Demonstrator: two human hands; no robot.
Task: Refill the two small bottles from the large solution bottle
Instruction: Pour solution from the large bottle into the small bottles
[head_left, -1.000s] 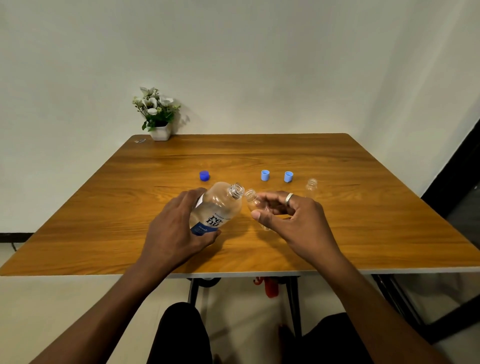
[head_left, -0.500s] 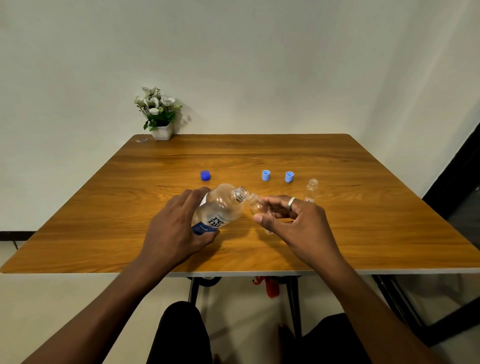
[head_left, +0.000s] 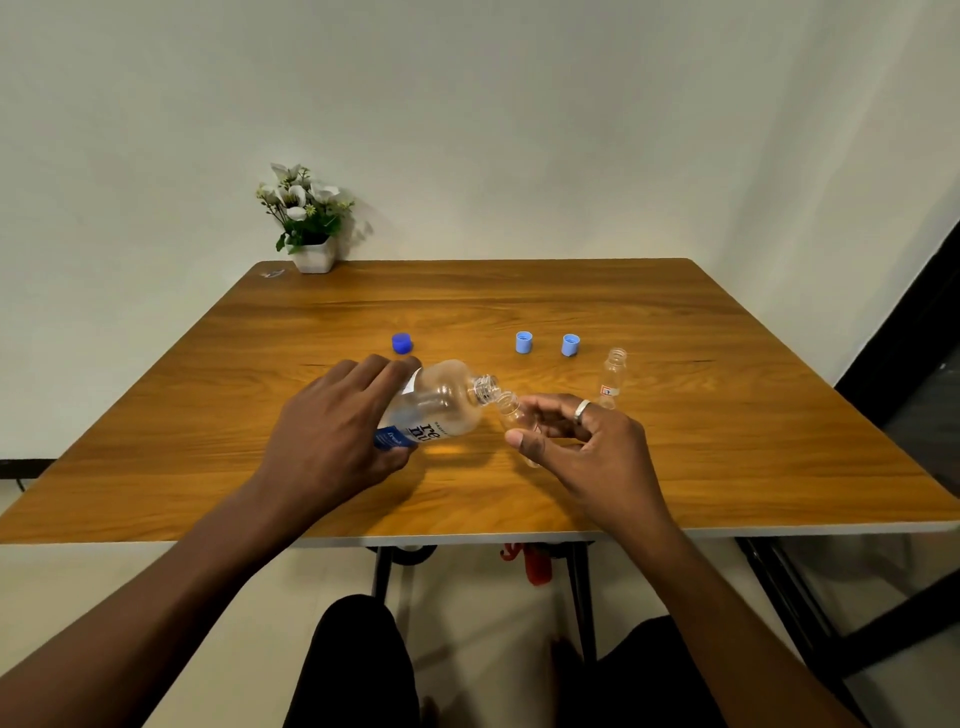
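Pouring position: left hand (head_left: 332, 441) wraps its fingers round the large solution bottle (head_left: 441, 410), tilted with its open neck toward 3 o'clock, just beside the mouth of a small bottle (head_left: 511, 413) pinched between thumb and fingers of the right hand (head_left: 587, 447). Label reads "re", "nu" and, on a blue band, "fresh". Second small bottle (head_left: 613, 376) stands upright on the table (head_left: 727, 467) at 1 o'clock from the right hand, red-and-white label unreadable. Dark blue cap (head_left: 402, 343), first light blue cap (head_left: 524, 342) and second light blue cap (head_left: 570, 344) lie toward 12 o'clock
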